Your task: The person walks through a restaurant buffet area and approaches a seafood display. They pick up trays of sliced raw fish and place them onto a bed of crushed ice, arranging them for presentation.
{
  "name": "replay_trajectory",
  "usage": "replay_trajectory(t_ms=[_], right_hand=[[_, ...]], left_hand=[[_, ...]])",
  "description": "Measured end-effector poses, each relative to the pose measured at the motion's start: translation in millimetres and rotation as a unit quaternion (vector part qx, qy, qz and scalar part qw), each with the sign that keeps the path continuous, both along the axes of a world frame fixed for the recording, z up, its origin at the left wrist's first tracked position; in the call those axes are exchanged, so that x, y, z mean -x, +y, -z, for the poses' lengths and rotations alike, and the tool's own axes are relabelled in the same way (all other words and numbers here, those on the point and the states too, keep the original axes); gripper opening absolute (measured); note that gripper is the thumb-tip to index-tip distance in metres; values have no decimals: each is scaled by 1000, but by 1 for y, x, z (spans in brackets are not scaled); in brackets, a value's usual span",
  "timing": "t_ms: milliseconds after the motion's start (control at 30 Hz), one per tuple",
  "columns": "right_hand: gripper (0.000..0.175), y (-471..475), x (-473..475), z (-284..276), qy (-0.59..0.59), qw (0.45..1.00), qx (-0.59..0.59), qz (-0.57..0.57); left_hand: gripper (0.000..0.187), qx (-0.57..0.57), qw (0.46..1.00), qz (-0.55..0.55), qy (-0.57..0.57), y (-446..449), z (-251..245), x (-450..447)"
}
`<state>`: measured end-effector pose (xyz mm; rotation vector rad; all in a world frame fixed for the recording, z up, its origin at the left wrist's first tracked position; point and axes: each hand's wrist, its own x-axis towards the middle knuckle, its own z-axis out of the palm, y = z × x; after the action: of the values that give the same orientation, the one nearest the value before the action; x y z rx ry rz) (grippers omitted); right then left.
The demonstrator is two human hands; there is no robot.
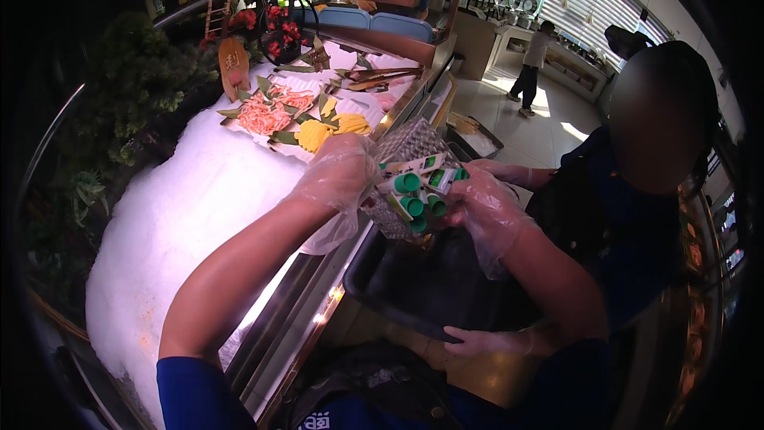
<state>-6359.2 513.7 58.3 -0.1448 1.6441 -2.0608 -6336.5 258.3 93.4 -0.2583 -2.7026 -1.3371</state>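
My left hand (343, 170), in a clear plastic glove, grips the left side of a grey woven basket (412, 137). On the basket's right side is my right hand (480, 197), gloved the same way, its fingers around the rim beside the tubes. Several white tubes with green caps (412, 206) lie in the tilted basket. Below it is a black plastic tub (418, 286), which a co-worker's gloved hand (477, 340) holds at its lower edge. Yellow slices (316, 134) and pink-orange curled food (265, 113) with leaves lie on the ice display behind my left hand.
A mound of crushed ice (197, 209) fills the counter at left, edged by a metal rail (286, 334). A co-worker (603, 209) stands close on the right. Another dark tray (477, 140) sits beyond the basket. Farther off, a person (531, 65) stands by a counter.
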Motion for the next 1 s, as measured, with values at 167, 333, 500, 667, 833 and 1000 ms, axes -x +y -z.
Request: replay_trajectory(t_ms=[167,333,500,667,833,1000], right_hand=[[35,11,-30,55,-36,995,-89,27],[36,24,-34,135,-94,983,-155,8],[41,26,-32,203,-142,968,-207,-4],[48,19,-26,242,-175,956,-235,-19],[47,17,-13,287,-193,951,-242,-20],[46,7,-14,302,-221,942,-251,6]], left_hand=[[22,-12,994,-34,-100,28,94,-16],[33,15,983,-80,-164,45,164,-41],[38,-6,970,-75,-232,46,230,-49],[40,6,962,-89,-258,45,271,-52],[40,36,952,-79,-295,44,305,-36],[32,62,928,-110,-350,46,320,-28]])
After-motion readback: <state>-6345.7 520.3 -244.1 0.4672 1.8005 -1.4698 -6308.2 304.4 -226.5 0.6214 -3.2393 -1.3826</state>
